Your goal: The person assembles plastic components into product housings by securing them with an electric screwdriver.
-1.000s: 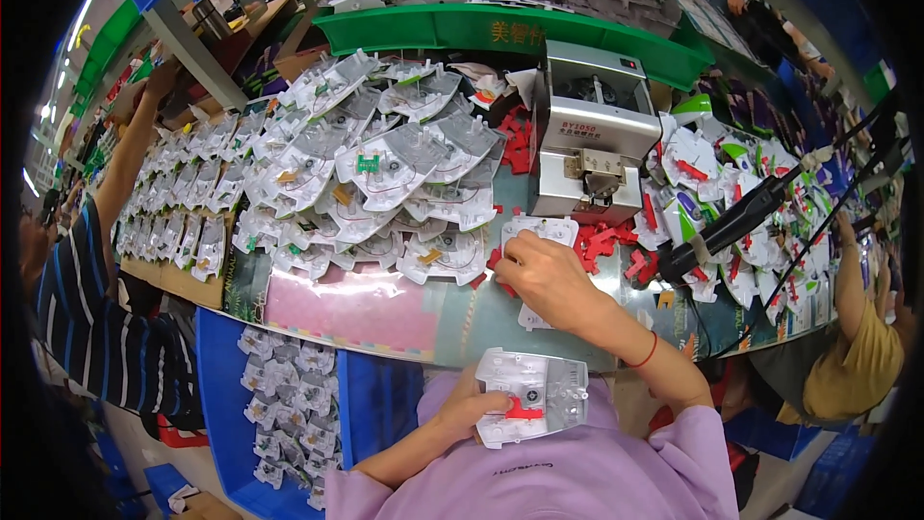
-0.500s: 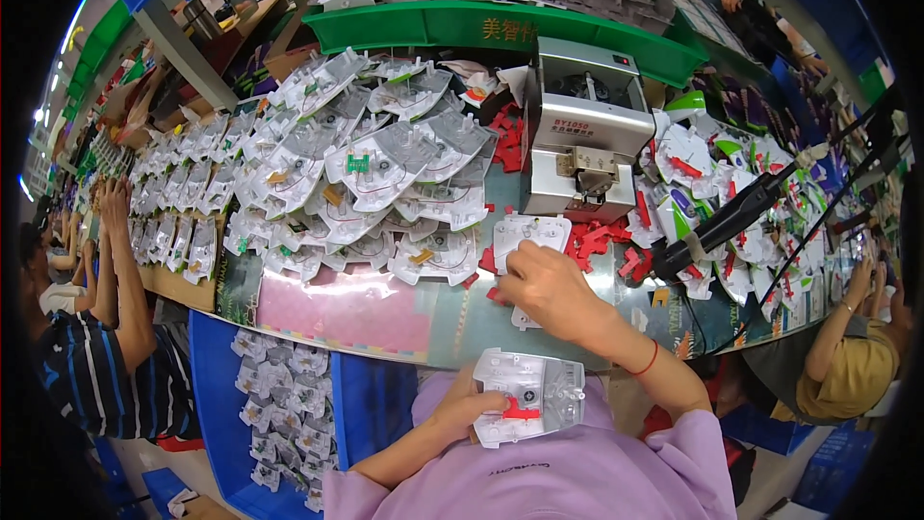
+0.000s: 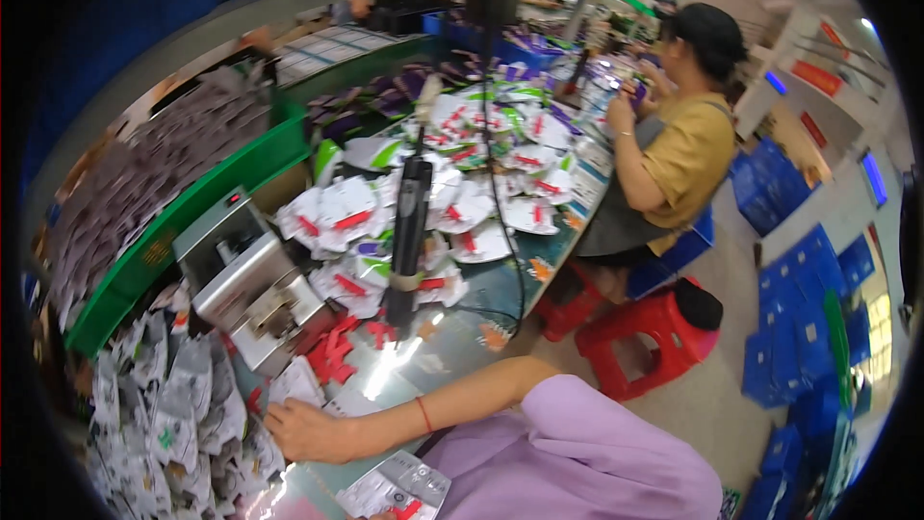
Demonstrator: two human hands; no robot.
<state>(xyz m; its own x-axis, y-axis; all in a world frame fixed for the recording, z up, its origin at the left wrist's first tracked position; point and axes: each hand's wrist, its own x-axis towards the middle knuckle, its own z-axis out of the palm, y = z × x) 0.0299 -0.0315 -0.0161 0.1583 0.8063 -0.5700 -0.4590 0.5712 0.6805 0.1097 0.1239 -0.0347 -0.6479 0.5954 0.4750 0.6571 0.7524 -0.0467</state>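
Observation:
My right hand (image 3: pixel 303 429) lies on the worktable's front edge (image 3: pixel 452 347), a red band at its wrist. Its fingers close on a white packet (image 3: pixel 294 383) at the rim of a heap of similar grey-white packets (image 3: pixel 178 424). A clear blister pack (image 3: pixel 397 486) with a red part inside hovers over my lap at the lower edge. My left hand (image 3: pixel 382 516) grips it from below and is almost wholly out of the picture. Small red plastic pieces (image 3: pixel 332 351) lie just beyond my right hand.
A grey benchtop machine (image 3: pixel 252 289) stands behind the red pieces. A black tool (image 3: pixel 409 231) hangs on a cable over white packets with red parts (image 3: pixel 462 202). A long green bin (image 3: pixel 192 207) lines the back. A person in a yellow shirt (image 3: pixel 674 154) sits at right, near red stools (image 3: pixel 640 327) and blue crates (image 3: pixel 799 327).
The view has swung sharply to the right, bringing the seated person, stools and crates into sight. My right hand stays on the packet; the blister pack has dropped to the lower edge.

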